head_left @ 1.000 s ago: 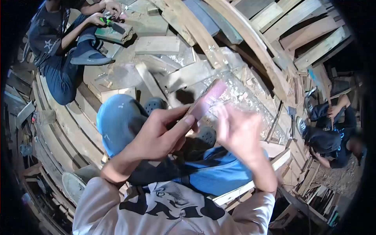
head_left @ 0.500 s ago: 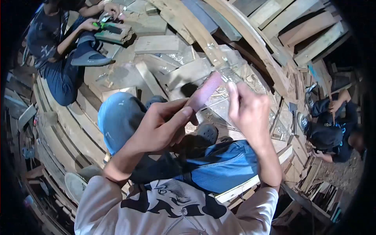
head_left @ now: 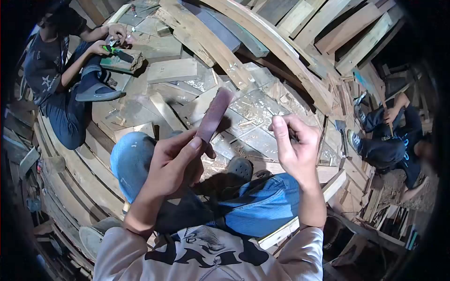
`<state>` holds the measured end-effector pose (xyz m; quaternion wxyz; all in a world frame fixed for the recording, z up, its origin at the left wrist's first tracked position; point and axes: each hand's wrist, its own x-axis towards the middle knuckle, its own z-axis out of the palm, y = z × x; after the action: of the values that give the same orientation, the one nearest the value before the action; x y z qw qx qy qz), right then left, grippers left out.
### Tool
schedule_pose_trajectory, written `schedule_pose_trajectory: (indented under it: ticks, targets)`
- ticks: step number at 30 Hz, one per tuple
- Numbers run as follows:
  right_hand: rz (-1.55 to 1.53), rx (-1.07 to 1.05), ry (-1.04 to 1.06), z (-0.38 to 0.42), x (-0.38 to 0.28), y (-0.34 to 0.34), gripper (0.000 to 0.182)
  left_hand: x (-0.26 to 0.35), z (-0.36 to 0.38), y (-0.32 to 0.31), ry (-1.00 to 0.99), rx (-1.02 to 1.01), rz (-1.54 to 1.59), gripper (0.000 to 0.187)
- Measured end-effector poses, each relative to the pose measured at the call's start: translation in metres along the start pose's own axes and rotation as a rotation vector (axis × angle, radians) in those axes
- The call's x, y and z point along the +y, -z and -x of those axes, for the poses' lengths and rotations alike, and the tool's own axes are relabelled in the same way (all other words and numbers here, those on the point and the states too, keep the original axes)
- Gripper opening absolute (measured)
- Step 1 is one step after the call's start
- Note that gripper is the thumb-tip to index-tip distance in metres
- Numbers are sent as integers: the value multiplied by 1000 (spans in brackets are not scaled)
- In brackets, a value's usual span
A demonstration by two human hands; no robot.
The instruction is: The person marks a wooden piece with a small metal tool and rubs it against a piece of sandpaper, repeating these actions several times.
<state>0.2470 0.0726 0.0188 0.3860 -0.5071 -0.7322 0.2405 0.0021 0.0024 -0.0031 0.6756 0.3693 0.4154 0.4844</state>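
Note:
My left hand (head_left: 176, 159) pinches the lower end of a flat purplish-brown strip (head_left: 215, 114) between thumb and fingers. The strip tilts up and to the right, its far end free; its exact material cannot be made out. To the right, apart from the strip, is my right hand (head_left: 298, 143), raised with fingers curled and the thumb against the index finger. Whatever it may pinch is hidden or too small to name. Both hands are above my legs in blue jeans (head_left: 262, 206).
Wood boards (head_left: 172, 70) and scraps lie over the floor. Long beams (head_left: 281, 51) curve across the upper right. One person (head_left: 56, 70) sits at upper left with a green-handled tool (head_left: 117, 53); another person (head_left: 393, 145) sits at right. A hatchet-like tool (head_left: 341, 133) lies near that person.
The strip has swung left, away from my right hand, and stands steeper. My left hand has shifted slightly left, and the gap between the hands is wider. The camera view has turned a little.

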Motion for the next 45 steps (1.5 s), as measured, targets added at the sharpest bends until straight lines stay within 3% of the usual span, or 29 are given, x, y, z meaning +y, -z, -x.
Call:
schedule_pose_trajectory:
  ticks: [12, 36, 45]
  targets:
    - [-8, -56, 101, 5, -4, -6, 9, -1, -1, -1, 1, 57, -7, 48]
    - [-34, -178, 145, 14, -26, -9, 9, 0, -1, -4, -54, 137, -54, 42]
    - [-78, -210, 165, 16, -28, -9, 12, 3, 1, -4, -28, 13, -84, 45]
